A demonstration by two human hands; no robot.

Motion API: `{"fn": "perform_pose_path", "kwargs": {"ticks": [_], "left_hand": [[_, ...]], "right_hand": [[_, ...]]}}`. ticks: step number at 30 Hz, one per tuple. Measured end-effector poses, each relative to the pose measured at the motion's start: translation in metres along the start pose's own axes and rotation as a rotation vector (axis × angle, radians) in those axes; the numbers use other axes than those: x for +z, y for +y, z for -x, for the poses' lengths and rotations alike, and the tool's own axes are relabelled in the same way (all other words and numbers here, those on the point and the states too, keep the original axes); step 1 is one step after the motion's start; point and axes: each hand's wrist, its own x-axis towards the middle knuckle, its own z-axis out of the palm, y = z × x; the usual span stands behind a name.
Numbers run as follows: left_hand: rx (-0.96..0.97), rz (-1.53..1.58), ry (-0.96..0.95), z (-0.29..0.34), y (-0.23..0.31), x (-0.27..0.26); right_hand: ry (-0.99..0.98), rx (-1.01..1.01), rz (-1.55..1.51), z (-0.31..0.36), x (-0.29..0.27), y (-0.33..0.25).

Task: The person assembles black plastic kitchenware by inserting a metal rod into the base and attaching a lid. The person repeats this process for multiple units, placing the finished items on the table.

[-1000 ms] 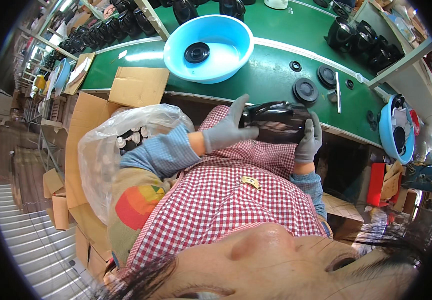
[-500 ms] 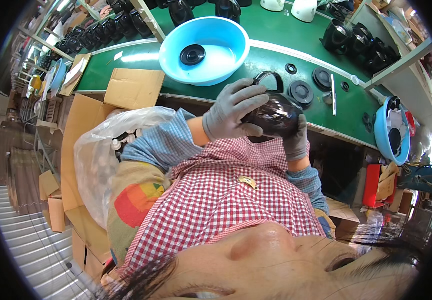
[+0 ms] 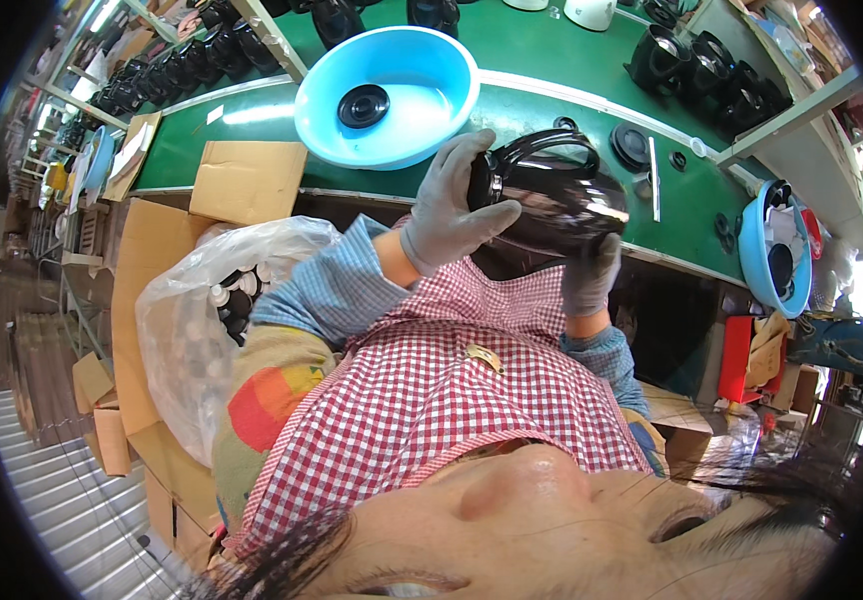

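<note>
The black pot [image 3: 562, 208] is held in both hands, lying on its side with its handle [image 3: 527, 147] turned up, to the right of the blue basin [image 3: 422, 60] and nearer the body. The left hand [image 3: 449, 205] is spread around the pot's left end, its thumb laid along the shell; by the right hand [image 3: 590, 277] the opposite end is supported from below, though how far the fingers curl under cannot be told. As the surface looks glossy and may slip in gloves, a firm, even grip is best kept at both ends, with the weight borne by the right hand and any turning guided by the left. The handle is best kept clear of the black discs [image 3: 630, 147] and the white bar [image 3: 655, 180], both on the desk [image 3: 252, 135] to the right of the basin. Knocks against the basin's rim, near the left hand, should be avoided.
</note>
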Motion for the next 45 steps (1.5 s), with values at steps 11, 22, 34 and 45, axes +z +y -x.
{"fn": "perform_pose_path", "kwargs": {"ticks": [11, 22, 34, 45], "left_hand": [[-0.073, -0.043, -0.312, -0.120, 0.011, -0.033], [0.054, -1.285, -0.053, -0.326, -0.097, -0.097], [0.192, -1.212, 0.062, -0.303, -0.121, -0.080], [-0.542, 0.195, -0.286, -0.071, 0.013, -0.026]], "right_hand": [[-0.110, -0.073, 0.248, -0.050, -0.010, -0.052], [0.013, -0.455, 1.470, -0.340, -0.032, -0.063], [0.079, -0.280, 1.484, -0.443, -0.054, -0.010], [-0.509, -0.662, 0.746, -0.234, 0.003, -0.200]]}}
